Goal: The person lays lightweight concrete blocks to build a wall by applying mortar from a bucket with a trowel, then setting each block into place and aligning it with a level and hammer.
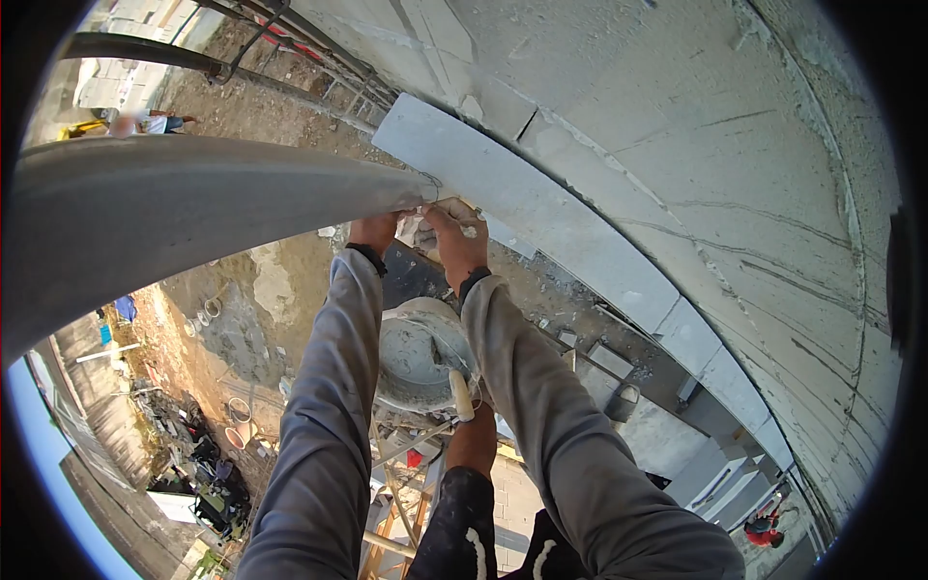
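Note:
Both my arms, in grey sleeves, reach forward to the tip of a thick grey pipe (193,208) that comes in from the left. My left hand (373,232) is pressed up under the pipe's end, and its fingers are hidden there. My right hand (454,237) is closed around a small pale tool (462,207) beside a thin wire loop (427,180) at the pipe's tip. Both hands are close to a long grey block (522,198) set along the wall.
A curved wall of grey blocks (696,145) fills the right. Under my arms sits a mortar-smeared bucket (418,353) with a pale tool handle (462,394), on wooden scaffolding (396,503). Far below lies dirt ground with debris. One person stands at top left (155,124), another at bottom right (764,528).

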`<state>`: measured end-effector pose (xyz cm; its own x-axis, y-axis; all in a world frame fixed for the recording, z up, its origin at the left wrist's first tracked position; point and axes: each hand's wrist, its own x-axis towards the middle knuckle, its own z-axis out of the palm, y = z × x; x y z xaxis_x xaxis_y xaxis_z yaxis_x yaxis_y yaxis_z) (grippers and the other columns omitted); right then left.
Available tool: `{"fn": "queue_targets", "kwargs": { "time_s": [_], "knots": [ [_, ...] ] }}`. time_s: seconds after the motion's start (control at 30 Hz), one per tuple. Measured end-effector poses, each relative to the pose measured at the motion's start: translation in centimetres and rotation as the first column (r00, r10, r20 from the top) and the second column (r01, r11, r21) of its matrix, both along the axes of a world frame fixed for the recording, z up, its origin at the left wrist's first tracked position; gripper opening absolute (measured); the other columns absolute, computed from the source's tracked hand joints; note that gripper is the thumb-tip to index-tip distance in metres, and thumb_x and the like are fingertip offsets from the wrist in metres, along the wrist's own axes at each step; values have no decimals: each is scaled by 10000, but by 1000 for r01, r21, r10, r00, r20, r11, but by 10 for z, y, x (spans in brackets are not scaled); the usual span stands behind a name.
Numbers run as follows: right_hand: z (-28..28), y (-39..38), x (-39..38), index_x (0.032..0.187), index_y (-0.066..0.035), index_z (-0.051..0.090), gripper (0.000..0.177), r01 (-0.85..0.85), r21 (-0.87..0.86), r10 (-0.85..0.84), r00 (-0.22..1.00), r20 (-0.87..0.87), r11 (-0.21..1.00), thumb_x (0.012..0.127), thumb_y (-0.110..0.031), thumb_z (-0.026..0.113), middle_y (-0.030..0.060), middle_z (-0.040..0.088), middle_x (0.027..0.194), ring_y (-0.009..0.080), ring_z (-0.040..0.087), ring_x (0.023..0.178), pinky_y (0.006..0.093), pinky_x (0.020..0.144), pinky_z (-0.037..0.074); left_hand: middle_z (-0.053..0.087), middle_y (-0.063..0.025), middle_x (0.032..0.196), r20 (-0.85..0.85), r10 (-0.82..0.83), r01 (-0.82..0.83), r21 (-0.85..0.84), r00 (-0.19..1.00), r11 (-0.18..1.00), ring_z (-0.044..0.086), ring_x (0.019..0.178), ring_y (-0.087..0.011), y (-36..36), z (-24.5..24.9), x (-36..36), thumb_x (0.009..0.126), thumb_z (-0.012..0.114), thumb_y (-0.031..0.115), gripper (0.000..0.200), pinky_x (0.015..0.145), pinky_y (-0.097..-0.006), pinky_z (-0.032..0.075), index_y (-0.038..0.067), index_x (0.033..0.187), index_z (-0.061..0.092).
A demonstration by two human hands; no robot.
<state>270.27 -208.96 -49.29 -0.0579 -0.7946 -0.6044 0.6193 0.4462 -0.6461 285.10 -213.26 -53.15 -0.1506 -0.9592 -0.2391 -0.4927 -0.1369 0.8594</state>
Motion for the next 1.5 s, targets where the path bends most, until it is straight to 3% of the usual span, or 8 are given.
{"fn": "queue_targets", "kwargs": {
  "time_s": [0.2, 0.43, 0.53, 0.77, 0.97, 1.1, 1.17, 1.5],
  "knots": [
    [19, 6, 3, 714, -34, 604, 200, -24, -115, 13, 995, -95, 993, 828, -196, 636, -5, 581, 664, 65, 552, 582, 206, 514, 459, 640, -103, 895, 46, -16, 16, 13, 999, 1000, 626, 820, -166, -2, 15, 2, 810, 598, 138, 229, 751, -290, 506, -29, 966, 605],
    [25, 12, 7, 731, -27, 611, 158, -97, -225, 79, 993, -89, 969, 813, -161, 631, 20, 610, 669, 78, 573, 595, 220, 538, 464, 636, -123, 920, -352, 465, -337, 367, 812, 867, 621, 833, -196, 6, 70, -19, 825, 570, 112, 228, 752, -298, 497, -37, 997, 582],
    [30, 14, 11, 860, 12, 644, 140, -308, -477, -7, 835, -551, 823, 823, -112, 590, 34, 630, 733, 86, 566, 645, 246, 588, 455, 639, -129, 907, -430, 472, -333, 359, 770, 872, 624, 808, -202, 9, 81, -17, 831, 539, 76, 208, 728, -306, 499, -53, 990, 576],
    [54, 14, 1, 919, 2, 636, 141, -422, -536, -116, 697, -707, 732, 818, -86, 591, 110, 636, 783, 222, 613, 655, 315, 625, 484, 631, -83, 895, -347, 442, -344, 309, 827, 887, 606, 792, -166, 1, 100, -15, 834, 567, 120, 206, 709, -277, 481, -12, 991, 584],
    [87, 1, -50, 1074, -33, 562, 303, -610, -417, -429, 137, -893, 674, 796, -145, 604, 132, 578, 915, 303, 575, 826, 382, 686, 474, 627, -112, 868, -276, 409, -370, 182, 870, 911, 621, 779, -189, -5, 103, -13, 807, 582, 62, 252, 701, -302, 502, -36, 1031, 522],
    [55, -13, -51, 973, -2, 582, 197, -596, -251, -33, 352, -936, 763, 833, -134, 542, 195, 598, 768, 358, 593, 710, 401, 617, 464, 634, -100, 856, -205, 337, -327, 81, 919, 941, 619, 777, -189, -15, 102, -6, 801, 580, 88, 190, 701, -306, 499, -23, 956, 574],
    [53, -20, -48, 934, -2, 573, 169, -607, -251, -16, 366, -931, 754, 848, -139, 524, 209, 596, 706, 375, 593, 678, 406, 606, 464, 642, -98, 870, 128, 243, -186, -347, 961, 919, 617, 776, -188, -18, 96, -7, 790, 567, 96, 185, 697, -311, 491, -17, 930, 609],
    [58, -35, -56, 828, -15, 591, 149, -733, -275, -35, 325, -945, 623, 785, -150, 546, 204, 614, 765, 367, 598, 748, 441, 691, 470, 647, -70, 846, -92, 343, -350, -85, 935, 933, 588, 722, -152, -10, 131, -12, 801, 558, 120, 226, 679, -276, 462, -10, 973, 626]
  ]
}}
